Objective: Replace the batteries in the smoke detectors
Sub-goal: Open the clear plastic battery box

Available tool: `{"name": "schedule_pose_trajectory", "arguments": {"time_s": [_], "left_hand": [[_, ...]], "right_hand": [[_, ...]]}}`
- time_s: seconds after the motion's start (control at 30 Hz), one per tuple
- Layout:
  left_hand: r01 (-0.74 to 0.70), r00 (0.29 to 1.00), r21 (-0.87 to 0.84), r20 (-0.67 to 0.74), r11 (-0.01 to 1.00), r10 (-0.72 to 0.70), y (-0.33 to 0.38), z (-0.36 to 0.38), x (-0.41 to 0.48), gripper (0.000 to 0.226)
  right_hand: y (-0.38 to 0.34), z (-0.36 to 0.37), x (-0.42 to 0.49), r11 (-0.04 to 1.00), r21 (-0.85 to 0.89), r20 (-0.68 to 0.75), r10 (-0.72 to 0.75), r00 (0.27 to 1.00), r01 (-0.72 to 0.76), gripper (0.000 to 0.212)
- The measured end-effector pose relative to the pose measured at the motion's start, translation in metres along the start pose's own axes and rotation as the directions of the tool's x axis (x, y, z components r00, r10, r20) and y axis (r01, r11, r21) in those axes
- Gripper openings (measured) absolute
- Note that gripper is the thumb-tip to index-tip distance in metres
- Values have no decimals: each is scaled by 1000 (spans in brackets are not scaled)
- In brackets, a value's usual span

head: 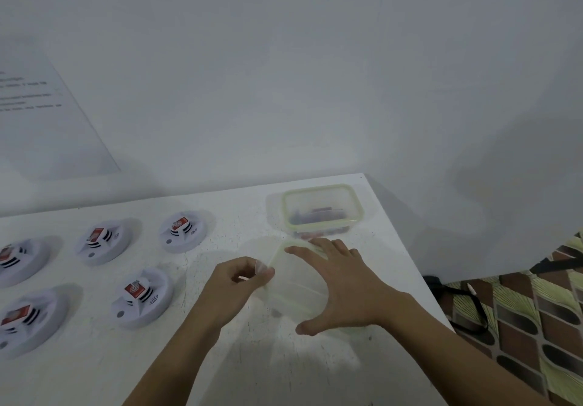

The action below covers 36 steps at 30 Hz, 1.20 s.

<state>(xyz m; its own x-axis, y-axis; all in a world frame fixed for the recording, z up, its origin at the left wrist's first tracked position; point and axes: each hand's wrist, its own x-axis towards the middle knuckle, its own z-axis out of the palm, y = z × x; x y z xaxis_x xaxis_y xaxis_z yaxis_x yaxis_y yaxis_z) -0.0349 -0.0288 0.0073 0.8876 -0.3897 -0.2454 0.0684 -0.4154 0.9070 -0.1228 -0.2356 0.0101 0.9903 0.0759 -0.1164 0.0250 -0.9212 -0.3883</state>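
White table (94,358): left hand (235,279) and right hand (344,282) grip a clear tub (293,293); farther tub (356,204) holds batteries (318,213), perhaps.

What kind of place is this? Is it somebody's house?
Probably a plain room in a home or small workshop, though I can't be sure. A white table stands against a plain white wall, smoke detectors lie on it in rows, and the floor has a patterned covering.
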Motion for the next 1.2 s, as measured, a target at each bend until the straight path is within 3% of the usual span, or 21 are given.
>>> {"name": "schedule_pose_trajectory", "arguments": {"time_s": [0.07, 0.2, 0.3, 0.37, 0.43, 0.5, 0.6, 0.67, 0.73, 0.87, 0.93, 1.0, 1.07, 1.13, 1.2], "left_hand": [[-23, 999, -28, 45, 999, 24, 12, -4, -1, 15], [-65, 979, -260, 172, 964, 113, 37, -12, 1, 15], [-115, 983, -303, 100, 946, 151, 53, -19, 13, 17], [-122, 989, -322, 36, 939, 141, 60, -22, 22, 15], [-101, 994, -361, -1, 927, 108, 61, -25, 31, 18], [-76, 997, -399, -11, 914, 78, 59, -23, 38, 20], [-61, 998, -438, -38, 897, 49, 55, -17, 49, 21], [-76, 996, -446, -73, 892, 48, 58, -16, 56, 18], [-111, 991, -364, -113, 925, 75, 67, -20, 68, 16], [-198, 962, -60, -202, 978, 182, 92, -30, 110, 9], [-128, 983, -202, -156, 971, 97, 105, -30, 135, 20], [8, 1000, -521, -21, 854, -22, 113, -26, 156, 37], [58, 998, -683, 28, 728, -54, 111, -22, 176, 39], [22, 1000, -718, 22, 696, -8, 103, -15, 194, 21], [-4, 1000, -640, 20, 768, 22, 96, -8, 209, 12]], "right_hand": [[0, -9, 0, 1000, 20, -31, -22, 999, 23, 112], [0, -30, 1, 999, -1, -121, -49, 992, 49, 117], [4, -48, 7, 999, 45, -217, 35, 975, -25, 124], [9, -58, 11, 969, 220, -293, 178, 940, -114, 123], [20, -64, 16, 826, 537, -328, 393, 859, -173, 101], [34, -68, 19, 617, 755, -218, 553, 804, -220, 61], [53, -68, 25, 468, 844, -52, 558, 828, -262, 25], [60, -70, 33, 393, 903, -73, 541, 838, -175, 18], [64, -78, 47, 397, 915, -167, 536, 828, -72, 12], [69, -101, 82, 505, 859, -386, 528, 756, 86, 9], [77, -107, 101, 556, 816, -477, 496, 726, 157, 10], [90, -107, 118, 599, 770, -555, 457, 695, 220, 14], [105, -104, 132, 645, 727, -597, 423, 681, 236, 19], [121, -98, 142, 666, 712, -593, 400, 699, 223, 23], [134, -90, 152, 679, 704, -583, 384, 716, 209, 29]]}}
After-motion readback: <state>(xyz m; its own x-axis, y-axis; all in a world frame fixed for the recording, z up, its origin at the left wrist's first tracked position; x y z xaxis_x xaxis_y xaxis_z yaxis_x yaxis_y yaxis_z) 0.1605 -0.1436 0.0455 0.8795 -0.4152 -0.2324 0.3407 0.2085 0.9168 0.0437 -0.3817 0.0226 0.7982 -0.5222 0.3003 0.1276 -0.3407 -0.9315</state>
